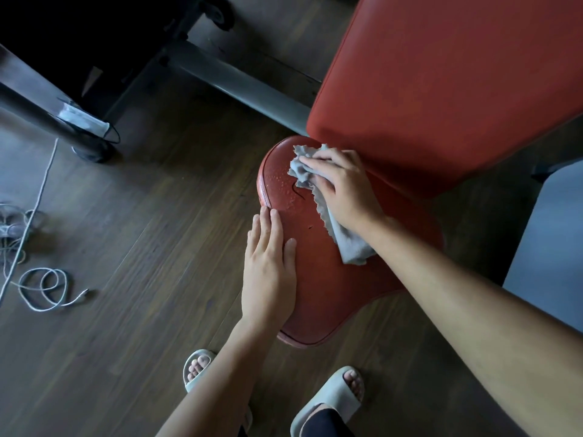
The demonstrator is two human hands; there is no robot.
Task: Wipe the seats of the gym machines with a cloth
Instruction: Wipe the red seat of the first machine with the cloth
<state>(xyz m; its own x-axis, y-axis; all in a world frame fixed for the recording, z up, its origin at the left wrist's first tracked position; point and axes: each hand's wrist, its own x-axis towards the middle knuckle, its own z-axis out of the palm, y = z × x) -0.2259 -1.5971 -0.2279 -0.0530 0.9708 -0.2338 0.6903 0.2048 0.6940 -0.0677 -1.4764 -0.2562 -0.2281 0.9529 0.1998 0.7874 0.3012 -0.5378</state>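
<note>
We press a grey cloth (349,245) onto the far end of the red seat (328,291) with our right hand (342,187), grip wide, fingers laid over the fabric just beside the red backrest (441,74). Our left hand (268,266) rests flat, grip wide, on the seat's left edge. A white cable (44,288) lies coiled on the wooden floor (132,241) to the left.

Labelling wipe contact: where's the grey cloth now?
Head view, just right of centre: the grey cloth lies on the red padded seat, pressed under the right hand.
</note>
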